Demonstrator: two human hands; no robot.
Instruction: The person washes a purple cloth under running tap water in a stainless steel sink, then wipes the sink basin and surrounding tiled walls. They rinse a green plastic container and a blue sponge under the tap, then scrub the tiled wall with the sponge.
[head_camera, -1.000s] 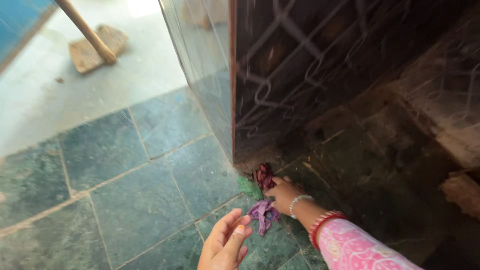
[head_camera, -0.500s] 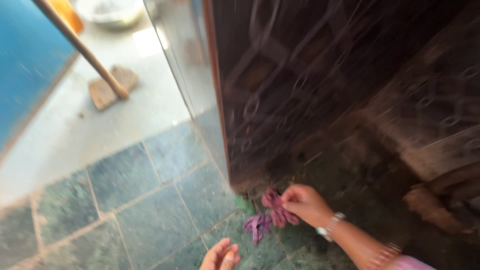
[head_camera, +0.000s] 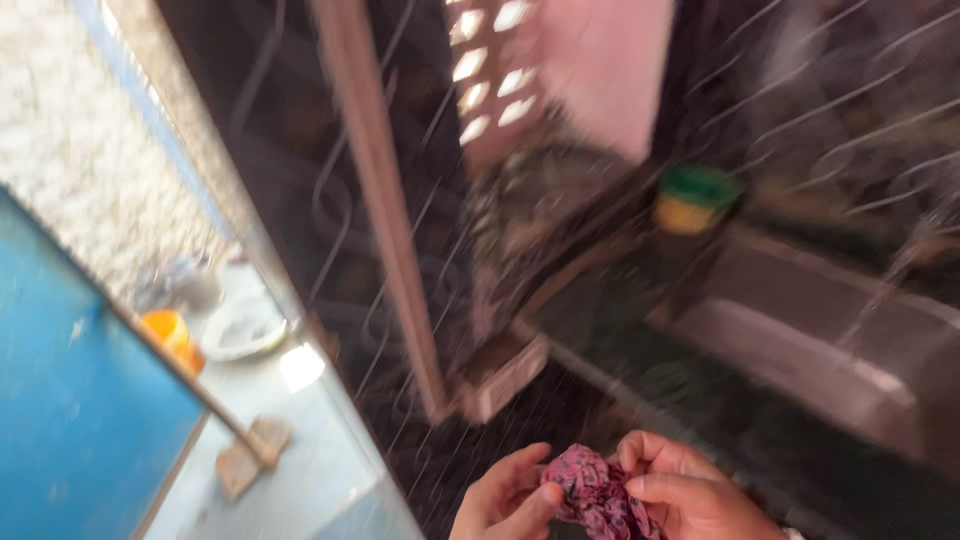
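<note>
- Head view: right hand (head_camera: 690, 495) and left hand (head_camera: 505, 500) both pinching a crumpled pink-and-dark patterned cloth scrap (head_camera: 598, 495) between them, low in frame.
- Could slip free, judging by the loose fingertip hold.
- Beyond: dark patterned wall (head_camera: 300, 200), blurred wooden-handled broom (head_camera: 250, 455) on the floor.

Pink-and-dark patterned cloth (head_camera: 598, 497); blue wall (head_camera: 70, 400); orange bowl (head_camera: 168, 330).
</note>
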